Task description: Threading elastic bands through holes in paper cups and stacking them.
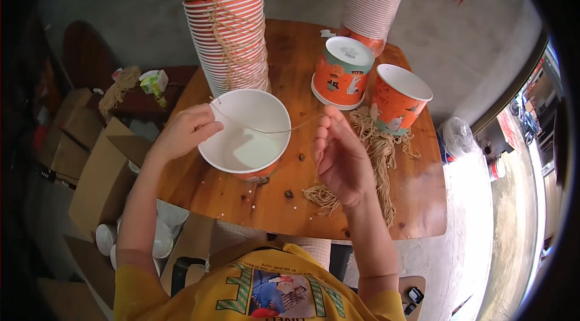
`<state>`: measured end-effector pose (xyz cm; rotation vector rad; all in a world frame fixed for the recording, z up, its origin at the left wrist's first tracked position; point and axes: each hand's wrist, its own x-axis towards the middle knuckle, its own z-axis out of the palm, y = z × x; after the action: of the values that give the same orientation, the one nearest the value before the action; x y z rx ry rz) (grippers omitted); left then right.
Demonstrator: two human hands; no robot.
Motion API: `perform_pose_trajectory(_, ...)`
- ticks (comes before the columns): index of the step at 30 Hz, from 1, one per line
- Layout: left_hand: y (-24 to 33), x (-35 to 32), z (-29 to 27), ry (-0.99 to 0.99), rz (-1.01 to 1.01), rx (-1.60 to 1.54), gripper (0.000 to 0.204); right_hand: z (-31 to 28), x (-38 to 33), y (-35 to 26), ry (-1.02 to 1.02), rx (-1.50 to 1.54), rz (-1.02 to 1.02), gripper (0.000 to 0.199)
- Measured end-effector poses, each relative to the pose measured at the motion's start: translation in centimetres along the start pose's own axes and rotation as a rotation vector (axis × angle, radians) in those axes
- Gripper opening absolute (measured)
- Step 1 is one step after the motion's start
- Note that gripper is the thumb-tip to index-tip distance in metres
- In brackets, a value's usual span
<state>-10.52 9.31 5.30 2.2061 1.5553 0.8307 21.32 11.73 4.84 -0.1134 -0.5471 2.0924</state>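
Note:
A paper bucket point(275, 155) with a white inside and orange outside stands in front of me, its opening facing up. My left hand point(190, 132) grips its left rim, fingers closed and thumb over the edge. A thin beige cord point(266, 132) passes through the rim beside that hand, a short end sticking up, and sags across the opening. My right hand point(344, 155) is raised to the right of the bucket, palm turned inward, with the cord pinched at its fingertips. Loose beige cords point(379, 167) lie in a bundle behind and beside my right wrist.
On the wooden table point(417, 200) stand a tall stack of orange buckets point(226, 49), an upturned bucket point(342, 73), an upright bucket point(399, 100) on the cords, and a wrapped stack point(377, 1). An open carton point(103, 182) with white tubs is at left.

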Motion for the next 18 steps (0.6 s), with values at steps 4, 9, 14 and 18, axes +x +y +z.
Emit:
perform_pose_trajectory(4, -0.4, -0.1, -0.2, 0.005, 0.081, -0.047, 0.021, -0.2, 0.8, 2.2, 0.041, 0.178, 0.043, 0.025)
perform_pose_trajectory(9, 4.9, -1.8, 1.1, 0.510, 0.018, 0.012, 0.010, -0.7, 1.2, 3.4, 0.070, 0.243, 0.025, 0.027)
perform_pose_trajectory(14, 13.5, -4.0, 6.5, 0.160, -0.128, -0.284, 0.030, 0.6, 0.7, 4.6, 0.088, 0.223, 0.016, 0.024)
perform_pose_trajectory(18, 13.0, -3.9, 8.7, 0.090, -0.135, -0.343, 0.026, 0.9, 0.1, 4.9, 0.021, 0.216, -0.047, 0.024)
